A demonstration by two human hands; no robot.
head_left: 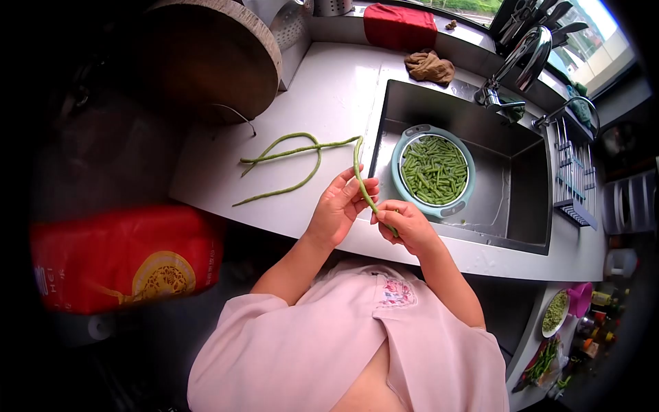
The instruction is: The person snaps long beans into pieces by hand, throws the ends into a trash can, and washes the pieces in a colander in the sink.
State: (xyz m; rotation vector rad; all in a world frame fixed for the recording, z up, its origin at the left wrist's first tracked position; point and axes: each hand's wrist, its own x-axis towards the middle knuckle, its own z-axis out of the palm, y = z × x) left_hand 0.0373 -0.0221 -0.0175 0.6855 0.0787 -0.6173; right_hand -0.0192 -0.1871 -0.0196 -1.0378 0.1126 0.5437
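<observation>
A long green bean point(359, 161) runs between my two hands, its upper part bending left over the counter. My left hand point(338, 208) is closed lightly around the middle of it. My right hand point(410, 228) pinches the bean near its lower end, whose tip pokes out under the fingers. Another long bean point(295, 187) lies curved on the white counter, left of my hands. In the sink just right of them sits a light blue colander point(397, 165) holding many short cut bean pieces point(434, 169).
The steel sink point(528, 196) has a faucet point(489, 95) behind it and a dish rack point(575, 178) on its right. A brown cloth point(430, 67) and a red cloth point(398, 27) lie at the back. A round cutting board point(264, 62) and a red bag point(130, 254) are at left.
</observation>
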